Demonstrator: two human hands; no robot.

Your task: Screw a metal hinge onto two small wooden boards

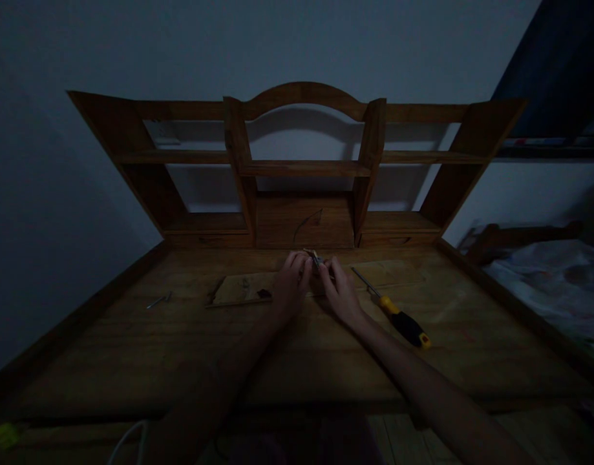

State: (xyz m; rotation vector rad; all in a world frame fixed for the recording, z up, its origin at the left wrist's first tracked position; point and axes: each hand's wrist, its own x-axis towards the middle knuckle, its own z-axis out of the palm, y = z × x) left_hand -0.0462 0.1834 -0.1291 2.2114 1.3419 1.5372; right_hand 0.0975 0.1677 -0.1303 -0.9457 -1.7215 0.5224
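My left hand (pixel 291 284) and my right hand (pixel 340 290) meet above a flat wooden board (pixel 238 289). Their fingertips pinch a small object (pixel 316 258) with pale and dark parts; dim light and the fingers hide what kind it is. A thin dark wire (pixel 306 223) curves up from beside the left fingers in front of the shelf's back panel. To the right of my right hand lies a screwdriver (pixel 398 316) with a yellow and black handle, its shaft pointing toward the board.
A few screws or nails (pixel 159 301) lie on the left of the wooden desk (pixel 180 361). A wooden shelf unit (pixel 304 169) rises along the desk's back. On the right, beyond the raised desk edge, white plastic or cloth (pixel 549 278) covers something.
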